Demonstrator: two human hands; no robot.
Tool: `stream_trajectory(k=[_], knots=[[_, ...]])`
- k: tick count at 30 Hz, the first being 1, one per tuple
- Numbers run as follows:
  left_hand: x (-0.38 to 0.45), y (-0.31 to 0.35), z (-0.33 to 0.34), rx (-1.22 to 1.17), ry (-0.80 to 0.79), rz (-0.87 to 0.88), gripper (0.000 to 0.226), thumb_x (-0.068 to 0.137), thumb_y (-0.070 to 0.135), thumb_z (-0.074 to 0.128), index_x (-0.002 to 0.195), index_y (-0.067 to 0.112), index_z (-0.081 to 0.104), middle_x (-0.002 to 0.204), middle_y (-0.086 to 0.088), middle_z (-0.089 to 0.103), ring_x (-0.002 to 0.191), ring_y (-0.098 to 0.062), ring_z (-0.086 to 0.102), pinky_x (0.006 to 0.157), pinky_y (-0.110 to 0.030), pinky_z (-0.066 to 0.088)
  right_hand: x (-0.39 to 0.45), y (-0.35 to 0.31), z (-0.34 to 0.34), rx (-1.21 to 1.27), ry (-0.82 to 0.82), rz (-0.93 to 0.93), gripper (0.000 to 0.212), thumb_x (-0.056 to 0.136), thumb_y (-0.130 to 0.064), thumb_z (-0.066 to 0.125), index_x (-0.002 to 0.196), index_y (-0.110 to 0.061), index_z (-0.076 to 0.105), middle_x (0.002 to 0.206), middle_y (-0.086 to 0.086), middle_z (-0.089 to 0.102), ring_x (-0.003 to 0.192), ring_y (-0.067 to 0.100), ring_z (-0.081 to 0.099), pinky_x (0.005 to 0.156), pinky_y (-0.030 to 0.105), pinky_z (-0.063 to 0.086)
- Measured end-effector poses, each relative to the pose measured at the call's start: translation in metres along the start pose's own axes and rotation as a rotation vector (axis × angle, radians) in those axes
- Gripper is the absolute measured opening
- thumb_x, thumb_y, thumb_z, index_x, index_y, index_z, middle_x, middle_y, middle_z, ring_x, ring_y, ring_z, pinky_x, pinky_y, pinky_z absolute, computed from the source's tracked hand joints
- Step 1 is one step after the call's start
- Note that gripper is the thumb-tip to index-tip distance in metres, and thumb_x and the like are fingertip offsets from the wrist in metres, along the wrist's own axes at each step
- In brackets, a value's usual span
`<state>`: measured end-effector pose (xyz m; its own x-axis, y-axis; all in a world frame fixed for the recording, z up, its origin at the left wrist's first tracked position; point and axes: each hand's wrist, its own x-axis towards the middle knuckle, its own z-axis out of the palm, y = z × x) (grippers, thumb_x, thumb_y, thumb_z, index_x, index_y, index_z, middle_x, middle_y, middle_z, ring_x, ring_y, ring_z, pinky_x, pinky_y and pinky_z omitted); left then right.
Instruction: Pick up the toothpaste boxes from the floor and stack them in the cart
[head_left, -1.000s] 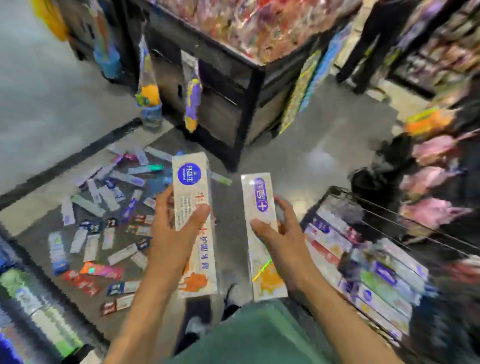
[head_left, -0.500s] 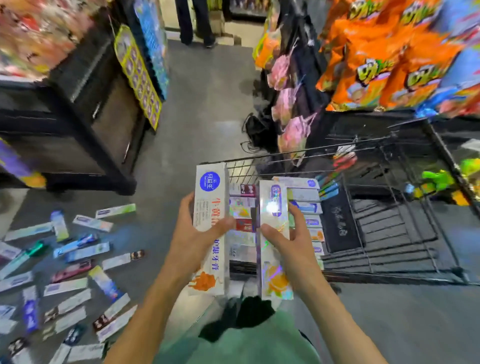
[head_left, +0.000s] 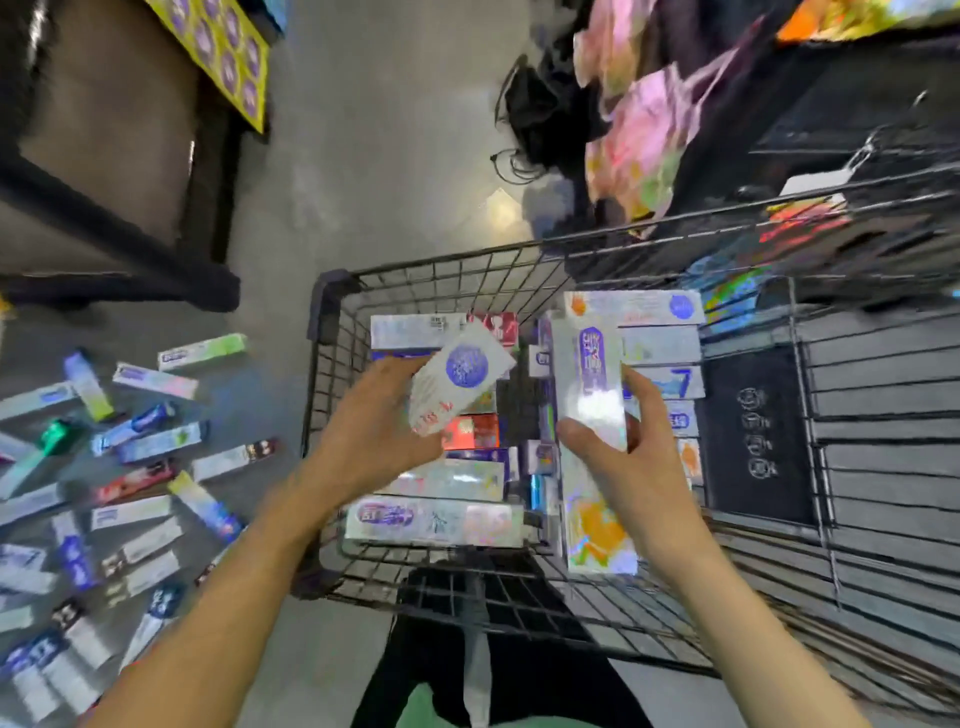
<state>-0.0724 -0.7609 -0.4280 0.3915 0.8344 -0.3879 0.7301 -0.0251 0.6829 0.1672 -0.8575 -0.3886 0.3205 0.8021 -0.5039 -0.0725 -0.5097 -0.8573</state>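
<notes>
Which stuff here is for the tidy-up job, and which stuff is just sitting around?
For the job: the box with the blue circle in the left hand; the shiny long box in the right hand; the boxes on the floor; the cart.

Just around: the pink bags; the dark display stand.

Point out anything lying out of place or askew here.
Many toothpaste boxes lie scattered at odd angles on the floor left of the cart, not stacked. Over the cart, the left hand holds its box tilted; the right hand's box is straight.
</notes>
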Motion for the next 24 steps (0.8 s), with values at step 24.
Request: stream_trajectory(k=[24], knots=[[0.081, -0.132, 0.089, 0.356, -0.376, 0.181, 0.076, 0.08, 0.034, 0.081, 0.147, 0.03, 0.047, 0.143, 0.003, 0.051, 0.129, -0.025, 0.043, 0.106, -0.039, 0.036, 0.088, 0.102, 0.026, -0.178, -0.139, 0.046, 0.069, 0.082, -0.02, 0.08, 0.135, -0.041, 0.041, 0.098, -0.006, 0.076, 0.084, 0.005, 0.071, 0.071, 0.017, 0.051]])
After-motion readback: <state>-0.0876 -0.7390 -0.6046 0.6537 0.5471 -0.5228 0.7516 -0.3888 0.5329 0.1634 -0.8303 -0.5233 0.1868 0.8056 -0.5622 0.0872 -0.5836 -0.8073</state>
